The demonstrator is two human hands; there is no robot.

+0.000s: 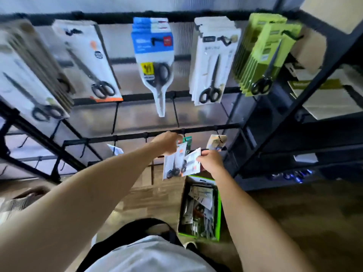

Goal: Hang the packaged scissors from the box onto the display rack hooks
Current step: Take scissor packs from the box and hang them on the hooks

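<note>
While left grip (pixel 169 143) pinches pack (pixel 173 163) top, card hangs below

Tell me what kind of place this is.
Most likely a shop's stationery aisle being restocked. A black display rack carries rows of packaged scissors on hooks, and a green-edged box of more packs sits on the floor below.

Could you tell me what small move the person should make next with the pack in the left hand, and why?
Probably ease the scissors pack up so its top hole slips onto a hook on the lower rack bar. The left hand pinches its top just under that bar, while the right hand holds a second pack waiting; the box holds more.
</note>
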